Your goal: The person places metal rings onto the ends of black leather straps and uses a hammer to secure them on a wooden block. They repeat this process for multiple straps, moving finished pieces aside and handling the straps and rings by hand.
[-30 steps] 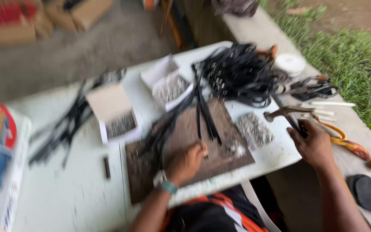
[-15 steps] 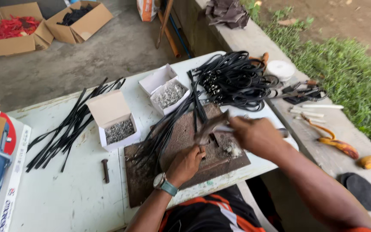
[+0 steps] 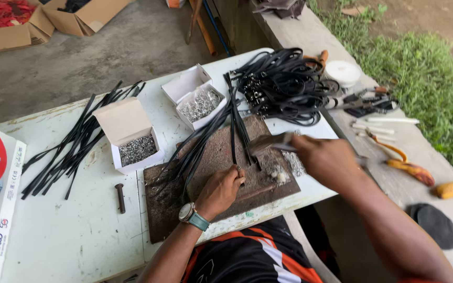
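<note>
The right hand (image 3: 327, 160) has a firm grip on a hammer (image 3: 268, 142), head poised just above and right of the black strap (image 3: 233, 137), which the left hand (image 3: 221, 191) pins lengthwise to the rusty plate (image 3: 184, 209).

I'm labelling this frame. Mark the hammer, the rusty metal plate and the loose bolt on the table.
hammer (image 3: 264, 142): head view, on its metal head, above the plate.
rusty metal plate (image 3: 166, 212): head view, on its bare front-left part.
loose bolt (image 3: 120, 198): head view, on the middle of its shaft.
</note>
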